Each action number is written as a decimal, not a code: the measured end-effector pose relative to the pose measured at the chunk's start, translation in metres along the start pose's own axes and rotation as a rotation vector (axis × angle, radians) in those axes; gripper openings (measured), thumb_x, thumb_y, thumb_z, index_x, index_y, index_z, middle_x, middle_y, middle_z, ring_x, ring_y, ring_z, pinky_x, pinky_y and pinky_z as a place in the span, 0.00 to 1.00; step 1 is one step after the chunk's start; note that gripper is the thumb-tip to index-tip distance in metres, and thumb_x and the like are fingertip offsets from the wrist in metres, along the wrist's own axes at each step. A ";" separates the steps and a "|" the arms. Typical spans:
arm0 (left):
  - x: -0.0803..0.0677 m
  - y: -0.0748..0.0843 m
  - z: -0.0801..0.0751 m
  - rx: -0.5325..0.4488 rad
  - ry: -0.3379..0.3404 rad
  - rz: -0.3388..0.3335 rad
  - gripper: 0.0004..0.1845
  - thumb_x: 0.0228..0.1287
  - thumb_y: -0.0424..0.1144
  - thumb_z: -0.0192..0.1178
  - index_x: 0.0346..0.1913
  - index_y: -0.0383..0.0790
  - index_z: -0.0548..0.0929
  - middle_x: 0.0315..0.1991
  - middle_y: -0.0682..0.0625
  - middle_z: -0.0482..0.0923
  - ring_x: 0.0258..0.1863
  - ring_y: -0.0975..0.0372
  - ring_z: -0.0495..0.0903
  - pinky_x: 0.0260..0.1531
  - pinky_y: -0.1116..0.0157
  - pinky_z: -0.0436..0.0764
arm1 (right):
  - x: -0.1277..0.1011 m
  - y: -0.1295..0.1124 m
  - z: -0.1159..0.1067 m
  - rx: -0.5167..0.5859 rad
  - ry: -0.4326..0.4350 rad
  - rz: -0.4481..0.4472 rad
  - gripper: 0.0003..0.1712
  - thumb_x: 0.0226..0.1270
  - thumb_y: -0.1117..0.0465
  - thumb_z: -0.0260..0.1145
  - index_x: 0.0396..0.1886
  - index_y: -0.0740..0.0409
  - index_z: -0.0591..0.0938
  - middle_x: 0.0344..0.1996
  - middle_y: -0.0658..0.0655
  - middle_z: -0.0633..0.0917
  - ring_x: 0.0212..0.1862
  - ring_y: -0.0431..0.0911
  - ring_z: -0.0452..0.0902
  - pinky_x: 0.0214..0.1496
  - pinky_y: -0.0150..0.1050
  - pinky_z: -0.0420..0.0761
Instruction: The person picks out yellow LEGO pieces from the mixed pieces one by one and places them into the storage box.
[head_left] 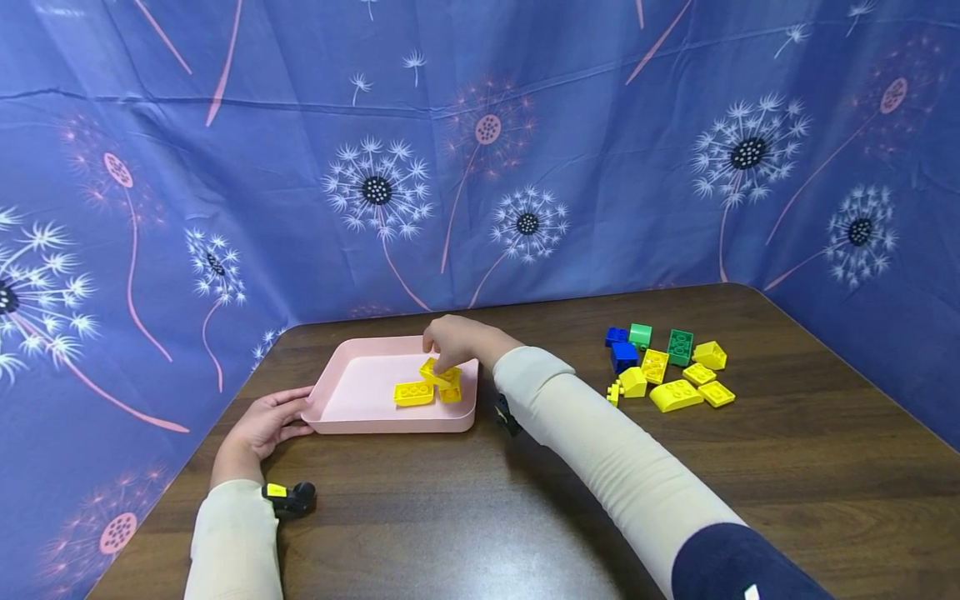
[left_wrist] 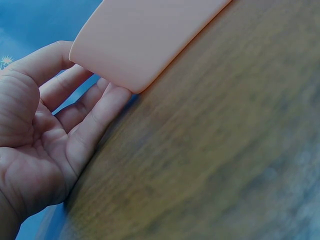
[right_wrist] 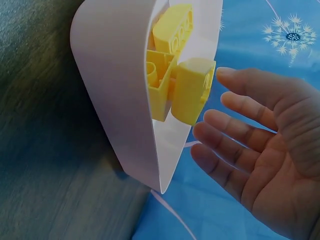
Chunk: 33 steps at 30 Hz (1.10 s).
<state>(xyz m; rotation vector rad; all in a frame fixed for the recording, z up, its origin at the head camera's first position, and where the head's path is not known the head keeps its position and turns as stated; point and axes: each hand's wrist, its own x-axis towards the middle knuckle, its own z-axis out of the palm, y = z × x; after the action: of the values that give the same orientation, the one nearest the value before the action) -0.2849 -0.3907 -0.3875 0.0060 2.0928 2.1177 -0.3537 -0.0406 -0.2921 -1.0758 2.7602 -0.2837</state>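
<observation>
The right hand [head_left: 465,340] is over the right part of a shallow pink tray [head_left: 390,425], fingers loosely spread and gripping nothing, the thumb tip just beside, perhaps touching, a tilted yellow brick [right_wrist: 190,92]. That brick lies against a hollow-bottomed yellow brick [right_wrist: 159,102] inside the tray; a studded yellow brick [head_left: 414,394] is to their left. All look like hard plastic: likely light, stiff and tough, a little slippery, best pinched across two opposite flat sides. The left hand [head_left: 266,421] holds the tray's near left corner, thumb at the rim. The tray seems light and thin-walled, apt to slide; its corners should give the firmest hold. Farther right, more blue, green and yellow bricks [head_left: 676,395] lie on the wood-grain table [head_left: 375,517].
</observation>
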 end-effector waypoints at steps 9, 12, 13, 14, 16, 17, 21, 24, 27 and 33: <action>0.000 0.000 0.000 -0.006 -0.006 -0.001 0.13 0.71 0.30 0.56 0.43 0.51 0.88 0.40 0.58 0.83 0.37 0.63 0.84 0.37 0.63 0.86 | -0.006 0.008 -0.003 0.009 0.029 0.005 0.23 0.59 0.57 0.73 0.53 0.59 0.83 0.43 0.55 0.83 0.44 0.45 0.77 0.49 0.37 0.80; 0.000 0.000 -0.001 -0.007 -0.008 -0.002 0.14 0.71 0.30 0.55 0.45 0.51 0.88 0.40 0.58 0.83 0.37 0.63 0.84 0.37 0.63 0.86 | -0.009 0.011 -0.004 0.021 0.044 -0.007 0.22 0.59 0.57 0.73 0.53 0.60 0.83 0.43 0.55 0.84 0.44 0.45 0.77 0.49 0.37 0.79; 0.001 -0.001 -0.001 -0.005 -0.004 -0.002 0.13 0.71 0.30 0.55 0.46 0.49 0.87 0.40 0.58 0.83 0.37 0.63 0.84 0.37 0.63 0.86 | -0.010 0.012 -0.005 0.033 0.049 -0.015 0.23 0.59 0.58 0.73 0.53 0.61 0.83 0.44 0.56 0.84 0.44 0.46 0.77 0.50 0.37 0.79; 0.001 -0.001 -0.001 -0.003 -0.002 0.000 0.13 0.71 0.30 0.55 0.47 0.49 0.87 0.40 0.58 0.83 0.37 0.63 0.84 0.37 0.63 0.86 | -0.011 0.013 -0.006 0.043 0.057 -0.027 0.22 0.59 0.58 0.73 0.53 0.61 0.83 0.44 0.57 0.84 0.44 0.46 0.77 0.50 0.38 0.79; 0.001 -0.001 -0.001 0.000 0.007 -0.001 0.13 0.71 0.30 0.56 0.48 0.48 0.87 0.40 0.58 0.83 0.37 0.63 0.84 0.37 0.63 0.86 | -0.015 0.015 -0.007 0.068 0.076 -0.052 0.22 0.59 0.58 0.73 0.52 0.60 0.83 0.45 0.57 0.84 0.45 0.46 0.77 0.51 0.38 0.79; 0.001 -0.001 -0.001 0.003 0.008 0.001 0.13 0.71 0.30 0.56 0.48 0.47 0.87 0.40 0.58 0.83 0.37 0.63 0.84 0.37 0.63 0.86 | -0.017 0.016 -0.008 0.081 0.090 -0.067 0.21 0.59 0.58 0.73 0.52 0.60 0.84 0.45 0.57 0.84 0.46 0.47 0.77 0.51 0.37 0.79; 0.000 -0.001 0.000 0.013 0.006 0.006 0.13 0.71 0.30 0.56 0.47 0.49 0.87 0.40 0.58 0.83 0.37 0.63 0.83 0.37 0.63 0.86 | -0.029 0.020 -0.015 0.143 0.156 -0.119 0.19 0.58 0.59 0.73 0.49 0.59 0.84 0.43 0.55 0.85 0.47 0.49 0.79 0.50 0.37 0.80; 0.000 -0.001 0.000 0.019 0.003 0.006 0.13 0.71 0.30 0.56 0.46 0.50 0.87 0.40 0.59 0.83 0.37 0.63 0.83 0.37 0.63 0.85 | -0.041 0.023 -0.021 0.165 0.200 -0.157 0.18 0.58 0.59 0.73 0.49 0.58 0.84 0.42 0.53 0.85 0.46 0.49 0.80 0.49 0.37 0.80; 0.001 -0.002 0.000 0.018 0.009 0.004 0.13 0.71 0.30 0.56 0.46 0.50 0.87 0.40 0.59 0.83 0.37 0.63 0.83 0.37 0.63 0.85 | -0.054 0.026 -0.025 0.164 0.238 -0.189 0.17 0.58 0.60 0.72 0.48 0.59 0.85 0.41 0.53 0.85 0.41 0.48 0.79 0.46 0.37 0.80; 0.002 -0.002 -0.001 0.016 0.016 0.004 0.14 0.70 0.30 0.56 0.45 0.51 0.88 0.39 0.59 0.82 0.37 0.63 0.83 0.37 0.62 0.86 | -0.079 0.039 -0.026 0.149 0.303 -0.237 0.16 0.58 0.61 0.72 0.46 0.60 0.85 0.38 0.53 0.85 0.37 0.47 0.79 0.41 0.35 0.79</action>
<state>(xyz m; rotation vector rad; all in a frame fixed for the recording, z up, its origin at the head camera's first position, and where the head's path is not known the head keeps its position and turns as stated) -0.2868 -0.3913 -0.3901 -0.0051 2.1205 2.1095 -0.3273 0.0439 -0.2698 -1.4248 2.8019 -0.7281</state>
